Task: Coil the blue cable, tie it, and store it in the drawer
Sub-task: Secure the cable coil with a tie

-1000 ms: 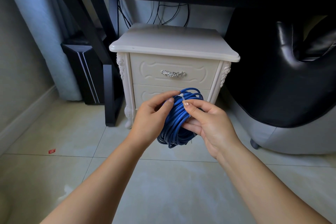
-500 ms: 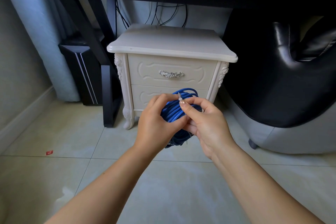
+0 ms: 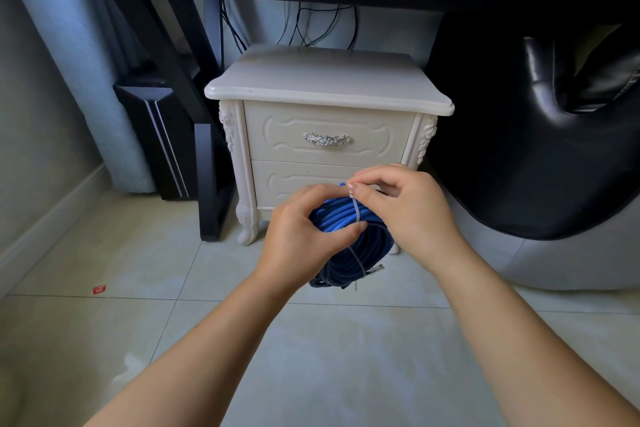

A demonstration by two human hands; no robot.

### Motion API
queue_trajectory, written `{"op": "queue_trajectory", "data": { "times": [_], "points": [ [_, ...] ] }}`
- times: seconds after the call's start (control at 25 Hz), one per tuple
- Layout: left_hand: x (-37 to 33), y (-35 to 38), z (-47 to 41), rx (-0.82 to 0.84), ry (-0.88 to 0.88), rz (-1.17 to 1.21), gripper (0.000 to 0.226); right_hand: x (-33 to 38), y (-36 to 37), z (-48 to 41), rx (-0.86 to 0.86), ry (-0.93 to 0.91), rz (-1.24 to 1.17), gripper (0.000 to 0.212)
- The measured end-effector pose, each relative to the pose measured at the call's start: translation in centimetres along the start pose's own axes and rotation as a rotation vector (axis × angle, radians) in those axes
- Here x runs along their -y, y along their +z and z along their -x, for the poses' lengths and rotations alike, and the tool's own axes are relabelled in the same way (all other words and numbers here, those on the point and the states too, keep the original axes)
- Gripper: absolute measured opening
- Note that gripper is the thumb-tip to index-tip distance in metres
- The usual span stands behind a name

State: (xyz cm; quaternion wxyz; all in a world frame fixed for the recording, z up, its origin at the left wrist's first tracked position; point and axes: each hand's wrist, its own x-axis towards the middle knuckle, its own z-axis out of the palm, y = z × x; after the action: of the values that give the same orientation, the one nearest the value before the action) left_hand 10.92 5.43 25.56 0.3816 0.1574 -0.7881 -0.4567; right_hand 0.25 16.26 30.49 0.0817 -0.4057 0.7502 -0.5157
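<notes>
Tiled floor (image 3: 311,357) underneath. Blue cable (image 3: 341,222) was coiled, held mid-air. Left hand (image 3: 300,243) gripped the coil; right hand (image 3: 414,215) fingers (image 3: 372,180) pinched white tie (image 3: 356,210) around it. Tying step underway. Next probably: cinch, then open the closed drawer (image 3: 287,137).

Blue cable (image 3: 341,218) — white tie (image 3: 356,210), cream nightstand (image 3: 325,80).

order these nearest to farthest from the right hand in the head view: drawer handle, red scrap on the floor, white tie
1. tie: pinched by the right hand, around the cable.
2. handle: on the top drawer, up-left of the hand.
3. red scrap: far off to the left.
</notes>
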Motion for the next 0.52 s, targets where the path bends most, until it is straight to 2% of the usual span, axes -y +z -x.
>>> {"op": "queue_trajectory", "data": {
  "times": [0.36, 0.52],
  "points": [
    [0.1, -0.1, -0.6, 0.018, -0.128, 0.093, 0.035, -0.5, 1.4, 0.6, -0.069, -0.014, -0.322, 0.01],
    [1.6, -0.2, -1.2, -0.054, -0.267, 0.12, 0.034, -1.9, 2.4, -1.6, -0.106, 0.052, -0.275, 0.02]
  ]
}}
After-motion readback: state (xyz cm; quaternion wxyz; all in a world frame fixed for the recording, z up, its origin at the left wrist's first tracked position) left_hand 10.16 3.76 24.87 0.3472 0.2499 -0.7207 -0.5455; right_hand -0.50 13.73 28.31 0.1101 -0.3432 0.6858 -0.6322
